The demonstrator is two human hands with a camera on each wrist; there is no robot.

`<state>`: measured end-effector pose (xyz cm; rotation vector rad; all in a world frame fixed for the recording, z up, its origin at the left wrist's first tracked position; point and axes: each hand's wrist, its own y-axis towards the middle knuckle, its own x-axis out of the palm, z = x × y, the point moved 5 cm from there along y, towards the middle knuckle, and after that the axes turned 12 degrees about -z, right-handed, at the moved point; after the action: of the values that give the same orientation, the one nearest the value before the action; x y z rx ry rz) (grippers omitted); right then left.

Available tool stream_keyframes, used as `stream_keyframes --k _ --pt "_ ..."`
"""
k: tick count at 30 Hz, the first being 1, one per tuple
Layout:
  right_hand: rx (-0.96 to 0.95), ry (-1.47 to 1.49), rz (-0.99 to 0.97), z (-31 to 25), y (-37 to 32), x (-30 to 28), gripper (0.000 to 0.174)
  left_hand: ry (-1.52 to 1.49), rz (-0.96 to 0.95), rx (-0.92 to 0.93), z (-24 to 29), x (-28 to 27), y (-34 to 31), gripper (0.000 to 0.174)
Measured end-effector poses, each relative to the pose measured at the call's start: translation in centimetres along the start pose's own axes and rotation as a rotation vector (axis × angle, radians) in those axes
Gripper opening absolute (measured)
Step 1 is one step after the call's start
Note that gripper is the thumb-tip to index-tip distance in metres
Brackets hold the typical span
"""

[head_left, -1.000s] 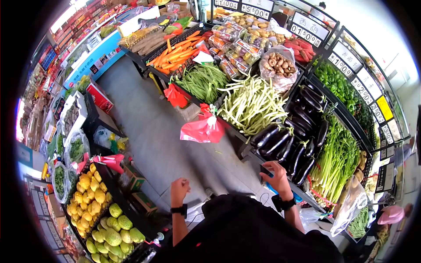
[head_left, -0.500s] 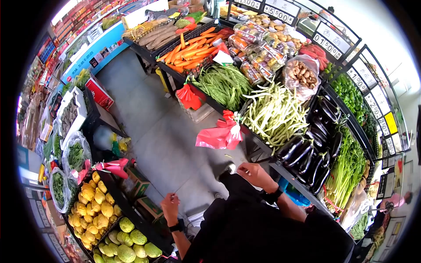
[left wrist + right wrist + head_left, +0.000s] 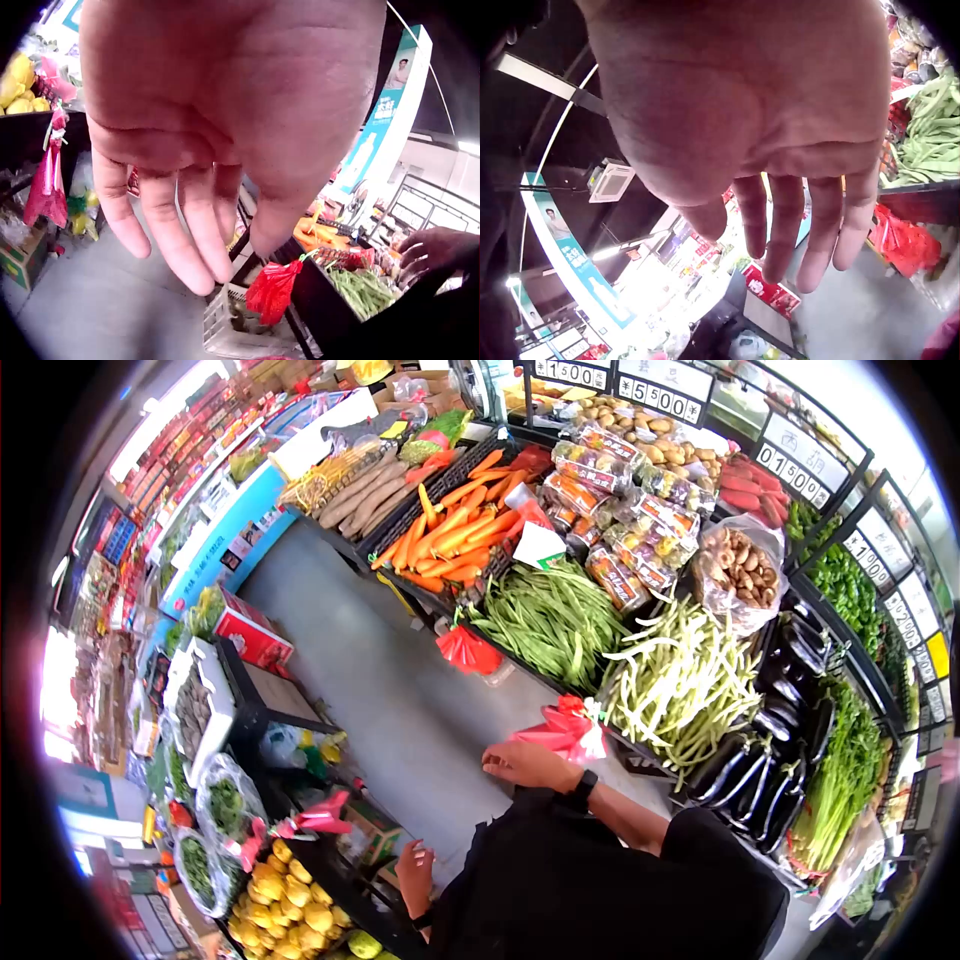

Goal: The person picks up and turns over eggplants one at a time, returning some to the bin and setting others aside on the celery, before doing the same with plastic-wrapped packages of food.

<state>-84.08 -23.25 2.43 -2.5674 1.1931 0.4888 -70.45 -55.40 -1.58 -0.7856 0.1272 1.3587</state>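
Both hands hang in the aisle, holding nothing. My left hand (image 3: 415,877) is low, beside the crate of yellow fruit (image 3: 290,900); in the left wrist view its palm shows with fingers loosely extended. My right hand (image 3: 535,765) reaches across in front of my body, overlapping a pink plastic bag bundle (image 3: 563,730) tied to the stall's edge in the head view. In the right wrist view its fingers point down, relaxed and bare. Nearest the right hand on the stall are pale green beans (image 3: 685,685), darker green beans (image 3: 555,622) and eggplants (image 3: 745,775).
Carrots (image 3: 455,540), bagged vegetables (image 3: 640,545) and a bag of mushrooms (image 3: 740,570) fill the stall further back. A red bag bundle (image 3: 468,650) hangs at its edge. Across the grey floor (image 3: 370,660) stand a red box (image 3: 255,635) and bagged greens (image 3: 228,805).
The view has shifted forward along the aisle, with the eggplants now further right. My right hand has swung inward across my body; the left stays low. Neither has taken hold of anything.
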Motion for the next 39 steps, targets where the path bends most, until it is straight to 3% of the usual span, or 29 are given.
stream_keyframes --k 3,5,7,10,12,14,16,17,20,23,25,26,29,31,35,38,39 --pt "0.056 -0.139 0.095 1.4 3.6 -3.5 0.03 0.152 -0.053 0.127 0.5 -2.5 6.4 0.027" --pt "0.071 -0.057 0.158 1.4 3.5 -6.6 0.026 0.211 -0.128 0.153 1.5 -3.9 10.7 0.029" --pt "0.068 0.052 0.202 2.0 2.8 -8.7 0.025 0.186 -0.189 0.08 5.4 -4.5 15.1 0.031" --pt "0.167 0.07 0.287 5.6 1.0 -10.5 0.023 0.19 -0.189 0.139 14.6 -3.7 18.7 0.035" --pt "0.24 0.051 0.43 7.6 -0.3 -11.8 0.022 0.153 -0.278 0.21 17.7 -2.3 21.8 0.039" --pt "0.286 0.045 0.543 8.9 -1.6 -13.3 0.022 0.335 -0.454 0.186 21.5 -0.4 25.0 0.042" --pt "0.287 0.033 0.633 8.1 -2.8 -15.3 0.018 0.136 -0.605 0.206 27.6 2.0 25.9 0.04" --pt "0.222 0.01 0.603 9.4 -3.1 -15.6 0.017 0.1 -0.655 0.3 28.7 3.4 27.9 0.039" --pt "0.349 0.048 0.763 9.4 -4.2 -18.6 0.02 0.052 -0.829 0.458 32.2 8.0 33.7 0.037" --pt "0.473 0.118 0.847 11.4 -5.1 -21.3 0.027 0.167 -1.004 0.444 36.6 12.4 38.7 0.036" --pt "0.58 0.015 0.896 13.8 -5.8 -24.0 0.027 0.196 -0.941 0.618 40.2 14.7 41.8 0.037" --pt "0.572 0.029 0.952 14.8 -6.2 -25.6 0.03 0.352 -0.921 0.698 42.0 15.7 43.4 0.038" --pt "0.665 -0.16 0.933 16.0 -7.4 -33.0 0.044 0.409 -0.896 0.879 47.0 19.8 47.6 0.045" --pt "0.888 -0.613 0.909 19.0 -9.6 -37.8 0.049 0.192 -1.057 0.826 49.2 23.2 50.1 0.042" --pt "0.924 -0.838 1.02 16.9 -8.2 -47.4 0.085 0.382 -1.215 0.684 51.4 26.4 53.9 0.039" --pt "0.924 -0.711 0.962 20.5 -7.4 -49.1 0.101 0.302 -1.132 0.717 50.8 26.1 57.0 0.042" --pt "0.924 -0.829 0.997 21.3 -6.9 -48.9 0.098 0.297 -1.133 0.693 50.1 26.0 58.1 0.042"
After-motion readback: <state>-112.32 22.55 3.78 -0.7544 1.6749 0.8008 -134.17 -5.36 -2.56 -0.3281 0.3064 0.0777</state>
